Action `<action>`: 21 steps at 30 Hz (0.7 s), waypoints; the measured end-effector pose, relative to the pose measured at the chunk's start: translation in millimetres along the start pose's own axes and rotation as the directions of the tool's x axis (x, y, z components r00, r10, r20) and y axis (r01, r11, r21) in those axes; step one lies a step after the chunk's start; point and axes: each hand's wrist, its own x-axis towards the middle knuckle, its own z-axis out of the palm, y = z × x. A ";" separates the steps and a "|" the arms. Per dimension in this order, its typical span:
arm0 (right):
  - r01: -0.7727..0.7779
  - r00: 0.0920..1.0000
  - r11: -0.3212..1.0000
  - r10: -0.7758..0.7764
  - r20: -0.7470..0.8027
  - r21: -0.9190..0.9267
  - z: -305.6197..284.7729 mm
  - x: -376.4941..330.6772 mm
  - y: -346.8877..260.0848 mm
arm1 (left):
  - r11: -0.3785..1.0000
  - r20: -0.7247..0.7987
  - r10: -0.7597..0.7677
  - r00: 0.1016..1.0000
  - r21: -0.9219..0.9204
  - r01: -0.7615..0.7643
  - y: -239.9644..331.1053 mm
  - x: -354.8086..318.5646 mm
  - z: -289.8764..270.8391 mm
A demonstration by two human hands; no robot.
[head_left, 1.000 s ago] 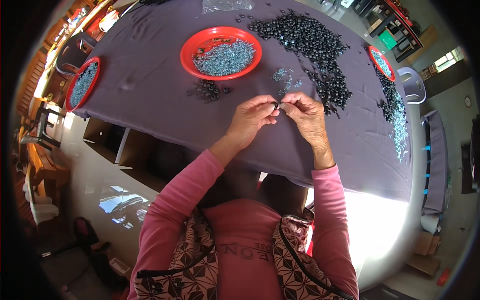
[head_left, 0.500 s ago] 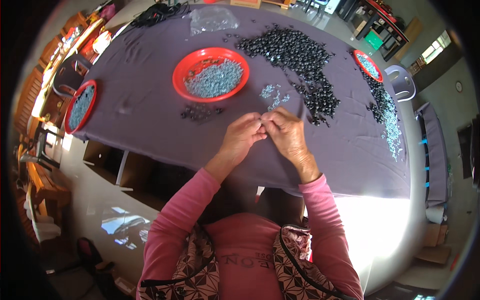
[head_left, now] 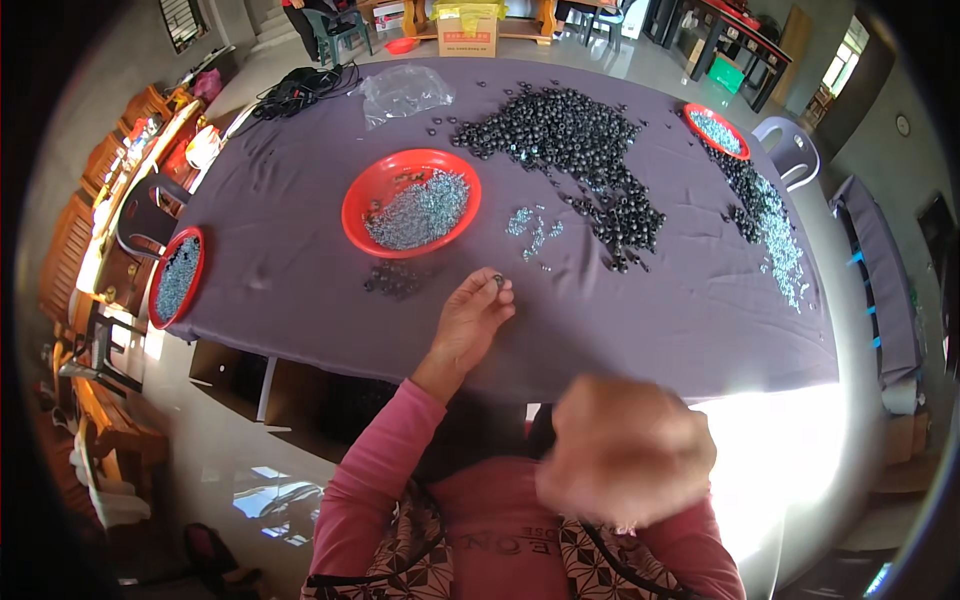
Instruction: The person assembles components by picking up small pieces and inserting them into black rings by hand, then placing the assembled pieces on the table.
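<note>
Seemingly mid-way through handling one small, round, dark bead [head_left: 499,281], my left hand [head_left: 473,312] pinches it, next needing steadiness, apart from my right hand [head_left: 630,455], too blurred to tell its grip.

A black-edged patterned vest [head_left: 425,570] tops a pink lettered shirt [head_left: 490,500].

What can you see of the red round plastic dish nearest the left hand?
The red, round, shallow plastic-looking dish sits upright on the purple-grey cloth, beyond the left hand and to its left. Its rim is raised. Small pale-blue, shiny pieces are heaped inside, mostly toward the right and near side; brownish patches, too small to identify, show toward the far and left side. Loose black beads lie by its near edge. No hand touches it.
</note>
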 end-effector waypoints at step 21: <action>0.023 0.990 0.996 -0.035 0.137 0.087 37.1 -25.6 -10.3 | 0.997 0.006 0.043 0.999 0.058 -0.043 4.6 -6.5 -5.3</action>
